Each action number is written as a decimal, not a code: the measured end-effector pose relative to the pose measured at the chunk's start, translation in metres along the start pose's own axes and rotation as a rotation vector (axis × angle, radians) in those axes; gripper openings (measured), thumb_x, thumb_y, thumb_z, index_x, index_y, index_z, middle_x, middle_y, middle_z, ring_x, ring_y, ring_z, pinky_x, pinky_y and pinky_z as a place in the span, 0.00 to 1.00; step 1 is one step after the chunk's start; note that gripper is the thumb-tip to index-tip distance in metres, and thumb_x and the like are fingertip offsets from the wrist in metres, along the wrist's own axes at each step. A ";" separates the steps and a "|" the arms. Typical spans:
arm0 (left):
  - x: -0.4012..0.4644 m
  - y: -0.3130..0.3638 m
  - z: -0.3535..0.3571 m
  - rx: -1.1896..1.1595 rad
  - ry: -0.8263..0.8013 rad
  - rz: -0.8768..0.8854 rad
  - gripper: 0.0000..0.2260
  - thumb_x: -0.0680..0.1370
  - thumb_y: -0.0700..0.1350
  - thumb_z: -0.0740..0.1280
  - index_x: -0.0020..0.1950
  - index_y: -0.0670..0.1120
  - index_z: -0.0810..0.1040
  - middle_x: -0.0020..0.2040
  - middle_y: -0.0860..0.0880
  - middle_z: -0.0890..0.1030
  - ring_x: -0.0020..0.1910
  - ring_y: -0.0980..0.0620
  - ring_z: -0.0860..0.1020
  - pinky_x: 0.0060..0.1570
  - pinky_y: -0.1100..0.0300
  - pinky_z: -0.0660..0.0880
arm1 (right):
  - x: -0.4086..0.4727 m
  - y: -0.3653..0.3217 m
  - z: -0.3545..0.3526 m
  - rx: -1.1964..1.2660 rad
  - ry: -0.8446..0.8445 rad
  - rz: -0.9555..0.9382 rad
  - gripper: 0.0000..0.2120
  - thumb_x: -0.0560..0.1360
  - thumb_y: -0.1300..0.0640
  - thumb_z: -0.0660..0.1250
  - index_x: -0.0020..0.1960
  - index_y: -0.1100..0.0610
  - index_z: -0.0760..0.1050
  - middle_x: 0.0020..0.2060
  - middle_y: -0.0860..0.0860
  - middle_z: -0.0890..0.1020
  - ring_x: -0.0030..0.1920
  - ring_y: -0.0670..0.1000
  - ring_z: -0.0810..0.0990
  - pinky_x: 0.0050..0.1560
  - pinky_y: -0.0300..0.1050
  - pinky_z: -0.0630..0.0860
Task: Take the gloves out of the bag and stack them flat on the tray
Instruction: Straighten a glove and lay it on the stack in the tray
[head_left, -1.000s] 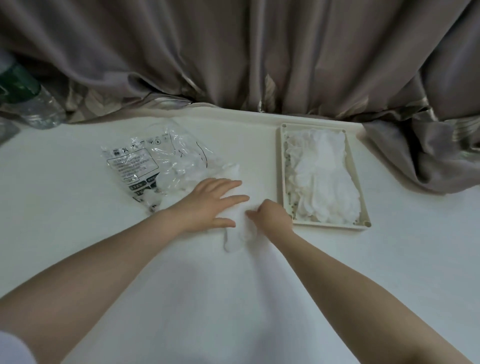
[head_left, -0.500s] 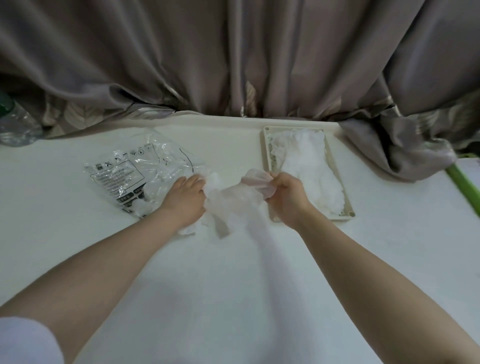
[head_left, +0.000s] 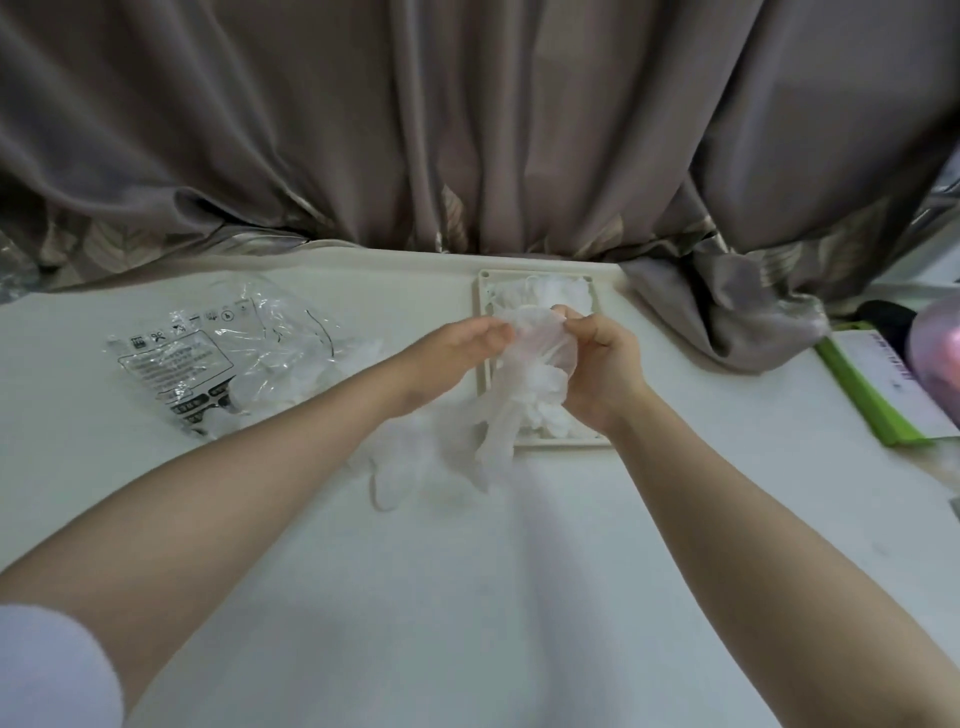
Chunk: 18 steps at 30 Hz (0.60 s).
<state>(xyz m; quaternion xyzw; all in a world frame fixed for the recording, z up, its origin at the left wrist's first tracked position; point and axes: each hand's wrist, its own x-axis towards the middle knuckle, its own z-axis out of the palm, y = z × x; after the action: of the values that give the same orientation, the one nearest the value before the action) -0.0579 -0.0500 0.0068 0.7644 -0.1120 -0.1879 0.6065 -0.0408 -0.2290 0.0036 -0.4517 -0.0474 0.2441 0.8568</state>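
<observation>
A thin translucent glove (head_left: 524, 374) hangs above the table at the tray's left edge, its fingers drooping down. My right hand (head_left: 600, 369) pinches its cuff, and my left hand (head_left: 452, 358) pinches the same cuff from the left. The cream tray (head_left: 483, 291) behind my hands carries a pile of white gloves (head_left: 550, 291). Another loose glove (head_left: 410, 467) lies flat on the table below my left wrist. The clear printed bag (head_left: 208, 353) lies at the left with gloves spilling from its opening.
A grey-brown curtain (head_left: 467, 130) hangs along the table's far edge, and one fold (head_left: 727, 306) drapes onto the table right of the tray. A green-edged box (head_left: 878, 395) and a pink object (head_left: 935, 348) stand at the far right.
Both hands have lifted the glove from the table and carried it right, to the tray's left edge. My left hand has left the bag's opening and now holds the glove's cuff.
</observation>
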 end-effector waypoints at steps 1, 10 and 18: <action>0.005 0.005 0.009 -0.033 -0.028 -0.014 0.31 0.67 0.72 0.63 0.57 0.50 0.76 0.59 0.49 0.78 0.60 0.53 0.75 0.65 0.59 0.65 | -0.003 -0.007 -0.005 -0.023 -0.002 -0.016 0.15 0.54 0.54 0.76 0.34 0.58 0.73 0.35 0.56 0.78 0.37 0.55 0.77 0.43 0.48 0.74; 0.029 0.036 0.050 -0.147 0.028 0.053 0.08 0.76 0.42 0.67 0.38 0.46 0.73 0.35 0.52 0.75 0.37 0.57 0.75 0.48 0.62 0.74 | -0.038 -0.062 -0.039 -0.602 0.105 -0.138 0.05 0.74 0.62 0.67 0.40 0.56 0.80 0.31 0.47 0.81 0.32 0.45 0.77 0.34 0.37 0.72; 0.035 0.053 0.065 -0.328 0.024 0.136 0.04 0.72 0.42 0.63 0.37 0.46 0.72 0.41 0.48 0.79 0.39 0.52 0.76 0.44 0.60 0.73 | -0.054 -0.104 -0.061 -0.956 -0.148 -0.018 0.09 0.71 0.69 0.70 0.38 0.57 0.79 0.30 0.43 0.80 0.33 0.41 0.77 0.41 0.34 0.72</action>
<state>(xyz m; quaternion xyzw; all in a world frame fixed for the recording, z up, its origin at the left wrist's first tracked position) -0.0507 -0.1341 0.0399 0.6480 -0.1243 -0.1531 0.7356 -0.0305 -0.3484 0.0581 -0.7760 -0.2188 0.2191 0.5495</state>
